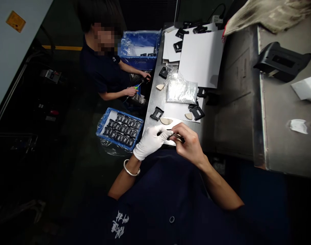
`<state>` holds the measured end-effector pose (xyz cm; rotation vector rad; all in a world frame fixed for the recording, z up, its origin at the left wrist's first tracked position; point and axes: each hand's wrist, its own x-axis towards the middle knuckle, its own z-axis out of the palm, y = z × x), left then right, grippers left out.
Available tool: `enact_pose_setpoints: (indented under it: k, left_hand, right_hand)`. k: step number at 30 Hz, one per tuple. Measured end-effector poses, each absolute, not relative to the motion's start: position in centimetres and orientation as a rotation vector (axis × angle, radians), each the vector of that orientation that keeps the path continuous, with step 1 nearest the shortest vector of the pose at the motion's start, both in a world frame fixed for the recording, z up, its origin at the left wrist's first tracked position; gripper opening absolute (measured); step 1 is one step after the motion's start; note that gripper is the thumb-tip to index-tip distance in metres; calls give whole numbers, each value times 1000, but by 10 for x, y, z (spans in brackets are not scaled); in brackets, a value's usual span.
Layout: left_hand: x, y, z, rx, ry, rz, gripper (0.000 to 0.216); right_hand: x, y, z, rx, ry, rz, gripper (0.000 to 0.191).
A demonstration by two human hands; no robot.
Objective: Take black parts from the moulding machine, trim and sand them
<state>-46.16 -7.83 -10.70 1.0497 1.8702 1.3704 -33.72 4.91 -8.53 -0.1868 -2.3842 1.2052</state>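
Observation:
My left hand [152, 140], in a white glove, is closed with its thumb and fingertips pinched at the near edge of the table. Against it, my bare right hand [188, 143] has its fingers curled around a small dark part [179, 137]. Both hands grip this part between them, and most of it is hidden by the fingers. Just beyond the gloved fingers lie a beige wedge-shaped piece [166, 120] and a black plastic part [157, 113] with a cut-out. Another beige piece [188, 116] rests beside a black bracket-like part [196, 113].
A clear plastic bag [182, 91] and white sheets [200, 58] cover much of the metal table [151, 102]. On the left, a blue crate [101, 133] holds rows of black parts. A co-worker [101, 73] sits beyond it. A large black part [282, 63] stands on the right bench.

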Motion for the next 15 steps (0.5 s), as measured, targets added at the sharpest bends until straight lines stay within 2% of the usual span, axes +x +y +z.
enact_pose_setpoints:
  k: [5, 10, 15]
  left_hand:
    - [-462, -78, -112, 934, 1870, 1452, 47]
    - [-463, -78, -104, 985, 1818, 1348, 37]
    - [-460, -76, -101, 998, 1907, 1363, 40]
  right_hand:
    - [-337, 48, -86, -198, -2390, 1227, 36]
    - [-336, 49, -87, -211, -2401, 1206, 35]
    - [-335, 49, -85, -186, -2397, 1180, 37]
